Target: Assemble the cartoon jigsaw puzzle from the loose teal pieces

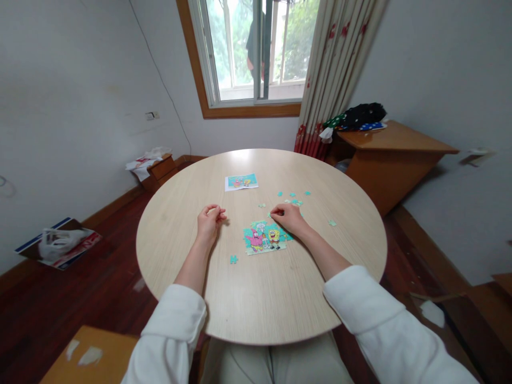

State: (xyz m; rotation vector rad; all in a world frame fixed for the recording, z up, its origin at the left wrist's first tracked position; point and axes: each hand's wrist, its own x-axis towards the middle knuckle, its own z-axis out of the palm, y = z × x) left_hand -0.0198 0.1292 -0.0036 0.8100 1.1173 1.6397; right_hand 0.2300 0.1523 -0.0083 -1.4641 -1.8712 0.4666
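Note:
A partly built cartoon jigsaw puzzle (264, 238) lies at the middle of a round pale wooden table (192, 186). My right hand (288, 217) rests at the puzzle's upper right corner, fingers curled and pinched on a small piece that I cannot make out. My left hand (209, 221) lies on the table left of the puzzle, fingers curled in loosely; whether it holds anything is hidden. Several loose teal pieces (295, 200) are scattered beyond my right hand. One stray piece (233, 260) sits near my left forearm. A printed reference picture (241, 182) lies further back.
A wooden desk (394, 144) with dark clothes stands at the back right beside a curtain (340, 69). Behind the window (256, 48) stands a person. A low cabinet (160, 168) and a plastic bag (58, 242) are on the left floor. A cardboard box (88, 354) is near my left elbow.

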